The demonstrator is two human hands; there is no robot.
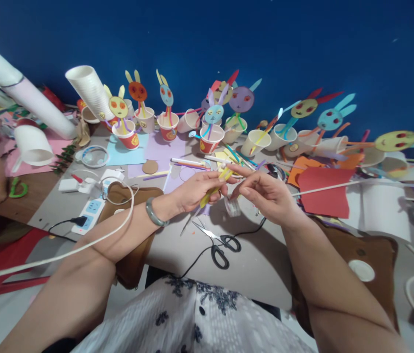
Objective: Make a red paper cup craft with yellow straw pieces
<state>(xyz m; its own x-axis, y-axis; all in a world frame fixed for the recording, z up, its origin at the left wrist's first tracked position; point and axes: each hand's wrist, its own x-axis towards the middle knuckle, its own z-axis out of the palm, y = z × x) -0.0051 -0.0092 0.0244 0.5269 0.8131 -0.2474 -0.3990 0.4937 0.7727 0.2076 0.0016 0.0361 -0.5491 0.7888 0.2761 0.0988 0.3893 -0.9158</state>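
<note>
Well, the left hand (198,190) pinches a yellow strip (206,198) above the table (256,267) — long axis slanting from near-left to far-right — and the right hand (268,195), half-curled, sits by the strip's far end, grip unclear.

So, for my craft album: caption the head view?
Left hand holding a yellow paper strip, right hand beside it, near scissors and rabbit-eared figures in paper cups.

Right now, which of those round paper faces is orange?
The orange round paper face, second from the left, between a yellow round paper face and a blue round paper face; no other face looks orange.
</note>
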